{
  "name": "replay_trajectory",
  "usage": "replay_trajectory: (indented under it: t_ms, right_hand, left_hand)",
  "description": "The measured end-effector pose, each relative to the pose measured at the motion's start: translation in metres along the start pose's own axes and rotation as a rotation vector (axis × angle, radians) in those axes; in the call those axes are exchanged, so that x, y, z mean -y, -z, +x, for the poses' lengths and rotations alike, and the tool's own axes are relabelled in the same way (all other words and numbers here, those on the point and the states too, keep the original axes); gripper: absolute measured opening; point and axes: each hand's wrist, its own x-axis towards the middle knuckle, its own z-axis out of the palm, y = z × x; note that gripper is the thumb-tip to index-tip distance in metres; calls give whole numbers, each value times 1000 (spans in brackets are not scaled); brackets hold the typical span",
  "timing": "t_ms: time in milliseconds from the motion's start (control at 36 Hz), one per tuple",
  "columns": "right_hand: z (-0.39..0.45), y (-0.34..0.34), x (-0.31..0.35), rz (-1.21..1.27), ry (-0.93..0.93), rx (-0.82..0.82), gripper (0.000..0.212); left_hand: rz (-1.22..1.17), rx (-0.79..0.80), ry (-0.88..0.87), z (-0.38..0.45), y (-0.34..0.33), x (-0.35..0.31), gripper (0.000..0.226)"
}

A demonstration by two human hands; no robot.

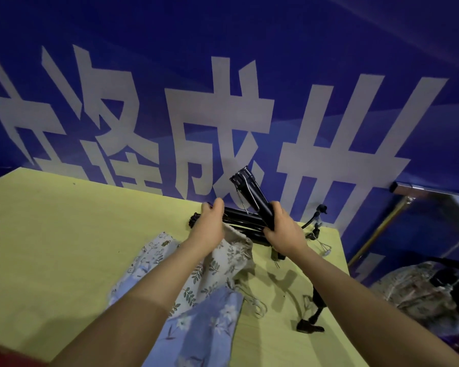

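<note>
My right hand (281, 229) grips a folded black tripod (252, 192) by its lower end and holds it tilted up and to the left above the table. My left hand (210, 223) has its fingers curled round another black folded stand (239, 218) that lies flat across the far side of the yellow-green table (51, 234). Below my left wrist lies a cream drawstring bag with a leaf print (223, 263), its mouth toward the stands. A blue floral bag (204, 324) lies nearer to me.
A blue banner with large white characters (223, 115) hangs right behind the table. Small black clips and a bent gooseneck arm (313, 221) lie at the table's far right, another black piece (316, 308) near the right edge. A heap of bags (421, 295) sits beyond the right edge.
</note>
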Motion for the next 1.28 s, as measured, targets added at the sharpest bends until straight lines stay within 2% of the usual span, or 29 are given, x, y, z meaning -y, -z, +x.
replay_trajectory:
  t_ms: [111, 222, 278, 361, 444, 556, 639, 722, 861, 1000, 1139, 1278]
  right_hand:
    - [-12, 2, -9, 93, 57, 54, 52]
    - [-21, 2, -15, 128, 113, 131, 51]
    - [-23, 2, -15, 145, 128, 178, 54]
    - [-26, 1, -14, 116, 169, 244, 59]
    - [-26, -1, -12, 61, 182, 269, 63]
    - [-25, -2, -11, -7, 180, 310, 61]
    - [-23, -3, -10, -35, 180, 323, 60]
    - [-21, -4, -9, -84, 218, 343, 63]
    - [-19, -9, -7, -216, 266, 347, 67]
    - [-13, -13, -8, -234, 233, 323, 65]
    - [-5, -19, -7, -272, 215, 299, 66]
    - [0, -21, 0, -447, 294, 279, 61]
  left_hand:
    - [229, 51, -29, -2, -6, 11, 19]
    - [317, 83, 65, -3, -10, 12, 37]
    - [252, 79, 99, -2, -12, 16, 41]
    - [27, 94, 100, -1, -13, 21, 42]
    - [-132, 67, 100, -2, -8, 24, 53]
    - [-213, -22, 123, -4, -1, 24, 60]
    - [-224, -86, 204, -5, 3, 23, 48]
    - [-151, -172, 200, -5, 6, 26, 26]
    - [38, -107, 168, -4, 8, 30, 26]
    - [181, -9, 96, -6, 4, 37, 38]
    - [176, 95, 47, -11, 0, 37, 49]
    - [259, 40, 21, -13, 0, 37, 64]
